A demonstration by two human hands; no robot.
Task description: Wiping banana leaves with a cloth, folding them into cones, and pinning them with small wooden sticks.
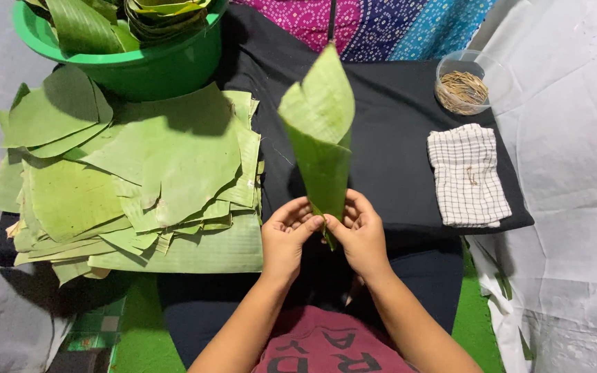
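Note:
A green banana leaf rolled into a cone (320, 131) stands upright in front of me, its wide mouth up and its narrow tip down. My left hand (286, 235) grips the cone's lower part from the left. My right hand (361, 231) holds the same narrow end from the right, thumbs meeting near the tip. Both hands hover above a black cloth (395, 124) spread over a low surface.
A thick pile of cut banana leaf sheets (133, 179) lies at the left. A green basin (139, 65) with rolled leaves stands behind it. A clear bowl of thin sticks (463, 90) and a folded checked towel (468, 176) sit at the right.

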